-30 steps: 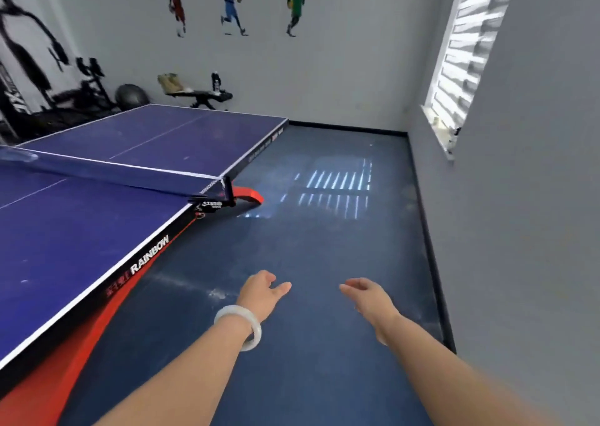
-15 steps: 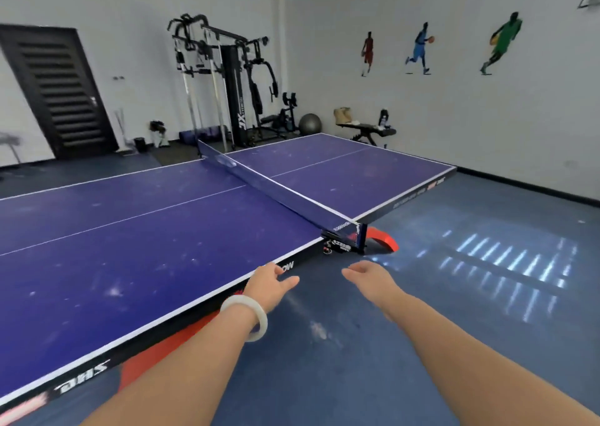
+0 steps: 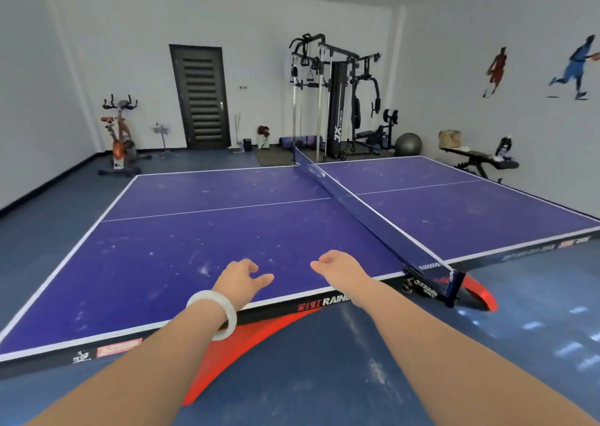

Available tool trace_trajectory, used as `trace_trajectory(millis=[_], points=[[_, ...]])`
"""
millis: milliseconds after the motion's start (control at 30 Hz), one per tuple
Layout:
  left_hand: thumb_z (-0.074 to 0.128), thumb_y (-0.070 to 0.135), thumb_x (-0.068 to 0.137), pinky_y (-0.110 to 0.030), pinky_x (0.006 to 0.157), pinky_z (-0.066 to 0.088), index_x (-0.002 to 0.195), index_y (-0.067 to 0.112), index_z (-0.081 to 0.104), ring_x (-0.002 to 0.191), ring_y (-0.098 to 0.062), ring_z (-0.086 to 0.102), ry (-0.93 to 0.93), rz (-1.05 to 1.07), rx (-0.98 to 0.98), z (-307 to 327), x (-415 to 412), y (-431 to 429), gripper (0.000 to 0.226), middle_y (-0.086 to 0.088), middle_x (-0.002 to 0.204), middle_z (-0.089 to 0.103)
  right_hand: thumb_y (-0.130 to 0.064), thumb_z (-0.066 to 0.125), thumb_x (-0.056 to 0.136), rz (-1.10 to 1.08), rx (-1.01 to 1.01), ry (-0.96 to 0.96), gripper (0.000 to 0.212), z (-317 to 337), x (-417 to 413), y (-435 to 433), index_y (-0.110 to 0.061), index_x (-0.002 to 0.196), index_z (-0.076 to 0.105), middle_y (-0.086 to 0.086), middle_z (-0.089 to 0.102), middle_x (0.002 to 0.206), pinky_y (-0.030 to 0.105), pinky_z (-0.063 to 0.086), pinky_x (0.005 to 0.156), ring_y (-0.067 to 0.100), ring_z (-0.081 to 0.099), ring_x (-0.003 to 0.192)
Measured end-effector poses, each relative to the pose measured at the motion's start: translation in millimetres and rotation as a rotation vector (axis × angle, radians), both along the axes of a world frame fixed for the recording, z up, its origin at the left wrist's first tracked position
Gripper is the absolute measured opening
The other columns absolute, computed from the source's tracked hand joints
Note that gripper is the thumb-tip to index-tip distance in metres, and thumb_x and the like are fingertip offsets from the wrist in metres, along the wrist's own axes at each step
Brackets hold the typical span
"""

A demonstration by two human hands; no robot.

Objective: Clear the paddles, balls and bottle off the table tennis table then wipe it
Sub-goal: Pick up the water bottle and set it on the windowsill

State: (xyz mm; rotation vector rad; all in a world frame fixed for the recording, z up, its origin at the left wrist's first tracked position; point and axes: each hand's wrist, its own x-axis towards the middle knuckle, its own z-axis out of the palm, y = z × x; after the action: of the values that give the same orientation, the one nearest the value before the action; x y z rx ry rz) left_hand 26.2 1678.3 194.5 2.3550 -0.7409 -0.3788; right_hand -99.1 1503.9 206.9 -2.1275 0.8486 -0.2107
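Note:
A purple table tennis table [image 3: 194, 231] fills the middle of the head view, its surface bare and speckled with pale smudges. A dark blue net [image 3: 363, 208] crosses it from the far side to a clamp at the near right edge. My left hand [image 3: 242, 279], with a pale bangle on the wrist, hovers over the near edge with loosely curled fingers and holds nothing. My right hand [image 3: 337, 271] hangs beside it, fingers relaxed and likewise holding nothing. A bottle [image 3: 504, 148] stands on a black bench [image 3: 480, 159] at the far right wall.
A weight machine [image 3: 337, 101] and a grey exercise ball [image 3: 408, 145] stand behind the table. An exercise bike [image 3: 120, 136] is at the far left, a dark door [image 3: 199, 96] behind. The red table base [image 3: 253, 338] juts out near my feet on blue floor.
My view has swung left from the window wall and floor to the whole table and the gym behind. Both hands now hang over the table's near edge, holding nothing throughout.

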Motion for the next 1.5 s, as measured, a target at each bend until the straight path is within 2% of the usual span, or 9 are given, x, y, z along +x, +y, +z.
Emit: trace_trajectory(millis=[433, 633, 1033, 1133, 1200, 1300, 1367, 1400, 1500], points=[[0.059, 0.047, 0.093, -0.028, 0.084, 0.042, 0.134, 0.011, 0.052, 0.11, -0.023, 0.059, -0.113, 0.358, 0.011, 44.9, 164.2, 337.4, 0.054, -0.006, 0.134, 0.053, -0.04, 0.052, 0.1, 0.364, -0.104, -0.022, 0.045, 40.4, 231.7, 295.2, -0.013, 0.136, 0.05, 0.004, 0.056, 0.133, 0.03, 0.041, 0.088, 0.021, 0.053, 0.115], [0.058, 0.046, 0.094, -0.031, 0.096, 0.042, 0.134, 0.014, 0.049, 0.117, -0.023, 0.054, -0.093, 0.506, 0.117, 38.2, 232.3, 497.2, 0.053, -0.006, 0.138, 0.045, -0.04, 0.051, 0.1, 0.548, -0.074, 0.051, 0.051, 19.9, 334.7, 440.1, -0.014, 0.143, 0.043, 0.003, 0.046, 0.145, 0.032, 0.039, 0.101, 0.022, 0.045, 0.131], [0.057, 0.048, 0.094, -0.028, 0.094, 0.041, 0.129, 0.015, 0.051, 0.116, -0.02, 0.054, -0.01, 0.575, 0.269, -4.8, 454.1, 653.0, 0.048, -0.003, 0.132, 0.051, -0.032, 0.055, 0.095, 0.743, -0.157, 0.198, 0.052, -11.0, 584.4, 585.7, 0.003, 0.133, 0.051, 0.021, 0.052, 0.138, 0.044, 0.042, 0.104, 0.036, 0.051, 0.126], [0.057, 0.047, 0.094, -0.027, 0.094, 0.041, 0.13, 0.014, 0.051, 0.117, -0.019, 0.054, 0.035, 0.572, 0.304, -6.4, 522.9, 675.3, 0.048, -0.002, 0.132, 0.052, -0.031, 0.054, 0.096, 0.788, -0.167, 0.281, 0.039, -13.9, 665.9, 616.6, 0.006, 0.104, 0.06, 0.024, 0.062, 0.107, 0.037, 0.05, 0.089, 0.034, 0.063, 0.095], [0.056, 0.047, 0.095, -0.026, 0.092, 0.041, 0.13, 0.014, 0.05, 0.118, -0.02, 0.054, 0.037, 0.571, 0.317, -6.5, 569.2, 689.2, 0.049, -0.002, 0.132, 0.052, -0.03, 0.053, 0.096, 0.807, -0.192, 0.296, 0.028, -15.2, 717.1, 639.1, -0.013, 0.076, 0.042, 0.006, 0.04, 0.074, 0.028, 0.035, 0.067, 0.019, 0.038, 0.062], [0.056, 0.047, 0.095, -0.025, 0.09, 0.039, 0.131, 0.014, 0.05, 0.118, -0.02, 0.053, 0.056, 0.584, 0.31, -6.7, 635.5, 712.5, 0.05, -0.002, 0.133, 0.051, -0.027, 0.052, 0.097, 0.848, -0.24, 0.325, 0.032, -10.8, 781.7, 671.7, -0.012, 0.071, 0.039, 0.003, 0.037, 0.071, 0.027, 0.032, 0.06, 0.025, 0.038, 0.066], [0.057, 0.047, 0.094, -0.026, 0.091, 0.039, 0.133, 0.014, 0.049, 0.119, -0.02, 0.053, 0.072, 0.592, 0.313, -9.7, 676.7, 730.0, 0.051, -0.002, 0.134, 0.05, -0.025, 0.053, 0.097, 0.899, -0.254, 0.382, 0.031, -12.3, 824.1, 690.8, 0.005, 0.1, 0.062, 0.018, 0.063, 0.104, 0.034, 0.051, 0.083, 0.038, 0.06, 0.1], [0.057, 0.047, 0.094, -0.027, 0.092, 0.04, 0.133, 0.014, 0.049, 0.12, -0.021, 0.053, 0.077, 0.593, 0.317, -11.7, 698.2, 738.5, 0.052, -0.002, 0.135, 0.05, -0.023, 0.054, 0.097, 0.91, -0.268, 0.389, 0.04, -11.8, 842.8, 698.3, 0.008, 0.121, 0.059, 0.023, 0.058, 0.128, 0.04, 0.048, 0.1, 0.03, 0.047, 0.131], [0.057, 0.046, 0.094, -0.028, 0.093, 0.04, 0.134, 0.014, 0.049, 0.12, -0.021, 0.053, 0.099, 0.588, 0.313, -21.1, 768.2, 762.2, 0.052, -0.002, 0.135, 0.05, -0.019, 0.056, 0.097, 0.97, -0.322, 0.434, 0.043, -17.3, 908.7, 719.3, 0.006, 0.132, 0.053, 0.021, 0.049, 0.142, 0.043, 0.041, 0.109, 0.035, 0.05, 0.129]])
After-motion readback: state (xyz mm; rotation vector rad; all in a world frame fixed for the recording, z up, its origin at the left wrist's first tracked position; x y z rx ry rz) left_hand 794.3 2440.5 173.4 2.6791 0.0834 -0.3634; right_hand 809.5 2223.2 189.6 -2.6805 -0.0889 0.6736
